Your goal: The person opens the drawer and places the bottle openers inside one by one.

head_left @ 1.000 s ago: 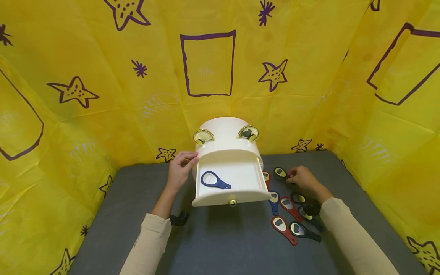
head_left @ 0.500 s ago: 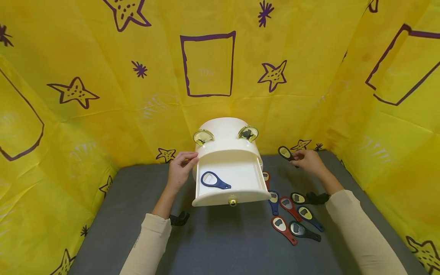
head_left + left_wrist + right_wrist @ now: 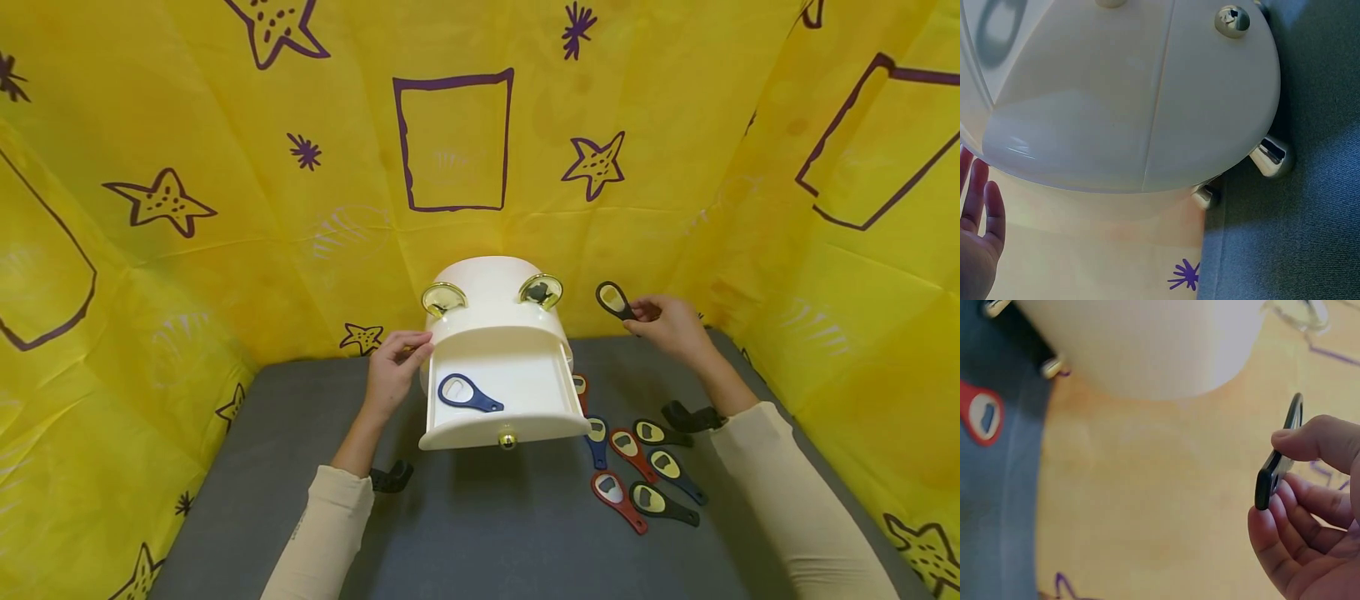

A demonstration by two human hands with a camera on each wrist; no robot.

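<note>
A white rounded drawer box (image 3: 487, 283) with gold trim has its upper drawer (image 3: 517, 392) pulled out. One blue bottle opener (image 3: 468, 393) lies inside on the drawer's left. My left hand (image 3: 392, 367) touches the box's left side with its fingertips, and the left wrist view shows those fingers (image 3: 995, 215) nearly straight. Right of the box, my right hand (image 3: 667, 327) pinches a black bottle opener (image 3: 615, 300) by its handle, raised off the table. In the right wrist view the thumb presses on this opener (image 3: 1279, 453), seen edge-on, from above, with fingers beneath.
Several red, blue and black bottle openers, among them a black one (image 3: 663, 504) and a red one (image 3: 618, 502), lie on the grey table (image 3: 510, 533) right of the box. A yellow patterned cloth (image 3: 450, 150) hangs behind and at both sides.
My right hand has lifted the black bottle opener up from the table, and in the last half second it has shifted slightly left toward the box. My left hand and the drawer stay put.
</note>
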